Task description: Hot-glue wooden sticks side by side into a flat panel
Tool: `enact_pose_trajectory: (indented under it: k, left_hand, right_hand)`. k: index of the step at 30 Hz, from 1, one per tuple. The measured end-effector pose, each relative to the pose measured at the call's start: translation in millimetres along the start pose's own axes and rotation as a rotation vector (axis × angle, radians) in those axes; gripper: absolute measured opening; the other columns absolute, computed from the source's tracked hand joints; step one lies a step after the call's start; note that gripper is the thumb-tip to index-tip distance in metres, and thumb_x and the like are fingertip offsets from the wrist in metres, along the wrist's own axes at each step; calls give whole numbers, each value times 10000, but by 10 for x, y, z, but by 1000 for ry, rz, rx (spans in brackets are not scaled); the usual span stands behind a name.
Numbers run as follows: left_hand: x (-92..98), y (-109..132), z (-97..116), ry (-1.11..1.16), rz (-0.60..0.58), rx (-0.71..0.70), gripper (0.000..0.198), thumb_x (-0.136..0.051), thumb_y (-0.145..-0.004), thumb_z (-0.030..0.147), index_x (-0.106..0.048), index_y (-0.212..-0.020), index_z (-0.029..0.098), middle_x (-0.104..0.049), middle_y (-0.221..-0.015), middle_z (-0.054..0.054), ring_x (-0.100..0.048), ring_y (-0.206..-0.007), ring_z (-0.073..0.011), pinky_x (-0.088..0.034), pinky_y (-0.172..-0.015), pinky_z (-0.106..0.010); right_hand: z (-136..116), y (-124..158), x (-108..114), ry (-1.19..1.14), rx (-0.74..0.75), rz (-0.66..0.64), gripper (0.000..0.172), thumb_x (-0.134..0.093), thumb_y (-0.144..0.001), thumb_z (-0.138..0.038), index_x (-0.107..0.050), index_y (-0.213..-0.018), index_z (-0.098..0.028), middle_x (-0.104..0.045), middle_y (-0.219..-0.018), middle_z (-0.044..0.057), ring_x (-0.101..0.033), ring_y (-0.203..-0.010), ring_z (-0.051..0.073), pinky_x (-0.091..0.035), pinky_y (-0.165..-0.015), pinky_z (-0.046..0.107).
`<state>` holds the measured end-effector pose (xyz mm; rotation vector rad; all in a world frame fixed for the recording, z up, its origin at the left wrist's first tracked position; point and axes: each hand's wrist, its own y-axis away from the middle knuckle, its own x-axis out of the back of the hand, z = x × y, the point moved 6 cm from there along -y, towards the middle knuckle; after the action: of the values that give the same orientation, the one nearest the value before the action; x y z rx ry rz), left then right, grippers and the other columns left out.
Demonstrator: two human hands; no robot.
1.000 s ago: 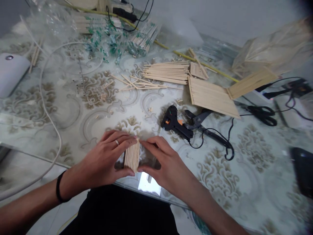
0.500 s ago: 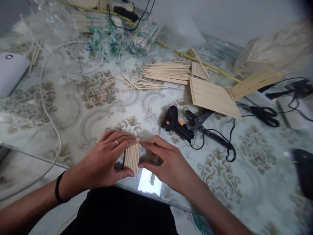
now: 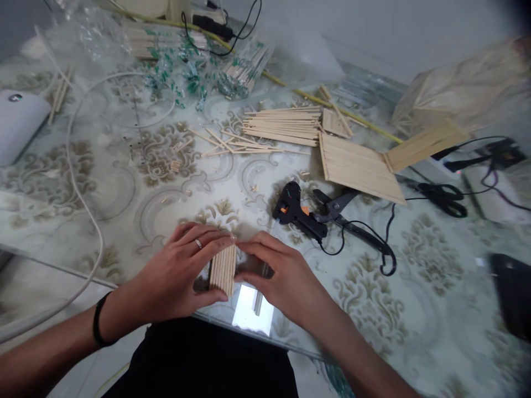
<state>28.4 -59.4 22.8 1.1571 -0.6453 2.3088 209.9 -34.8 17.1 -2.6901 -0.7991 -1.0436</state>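
Note:
A small panel of wooden sticks (image 3: 223, 270), laid side by side, stands between my hands close to the table's near edge. My left hand (image 3: 182, 268) grips it from the left, fingers at its far end and thumb at its near end. From the right, my right hand (image 3: 279, 268) touches the panel's edge with fingertips and thumb, closed on it at the far and near corners. A black glue gun (image 3: 299, 213) lies beyond my right hand, beside black-handled cutting pliers (image 3: 352, 218).
Loose sticks (image 3: 282, 126) lie in a pile at the middle back. Joined stick panels (image 3: 359, 163) stand right of them, near scissors (image 3: 443, 196). Plastic-wrapped stick bundles (image 3: 244, 66) are farther back. A white cable (image 3: 77, 182) loops across the left side.
Both hands keep their hold on the stick panel, with hardly any movement. The view has shifted slightly, so things on the right appear a little farther left.

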Motion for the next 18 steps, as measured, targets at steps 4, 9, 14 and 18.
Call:
enact_pose_trajectory:
  k: [4, 9, 14, 18]
  left_hand:
    - [-12, 17, -8, -17, -17, -7, 804, -904, -861, 364, -476, -1520, 193, -710, -1480, -170, -649, -1362, -368, -439, -1191, -560]
    - [-25, 43, -10, 1, -6, 4, 837, -893, -845, 341, -468, -1552, 200, -695, -1508, -158, -629, -1394, -372, -420, -1227, -574]
    - [-27, 54, -27, 16, 14, 21, 866, -872, -846, 333, -462, -1602, 228, -675, -1549, -135, -619, -1416, -368, -396, -1264, -580]
    - [-25, 53, -29, 17, -7, -1, 991, -950, -793, 443, -439, -1616, 231, -649, -1584, -155, -607, -1427, -384, -403, -1248, -582]
  right_hand:
    - [-32, 8, 139, -56, 94, -36, 287, -635, -1068, -158, -823, -1243, -286, -801, -1076, 47, -794, -960, 219, -667, -879, 354]
    - [230, 136, 698, 261, 13, 447, 220, -622, -1082, -241, -810, -1191, -274, -773, -1144, 90, -750, -1095, 283, -624, -1029, 475]
    - [636, 118, 782, 434, -109, 431, 368, -726, -993, -330, -738, -1342, -213, -694, -1214, 154, -653, -1160, 382, -572, -1063, 610]
    - [616, 96, 749, 439, -82, 442, 334, -680, -1028, -298, -727, -1343, -197, -693, -1213, 156, -644, -1151, 366, -568, -1062, 584]
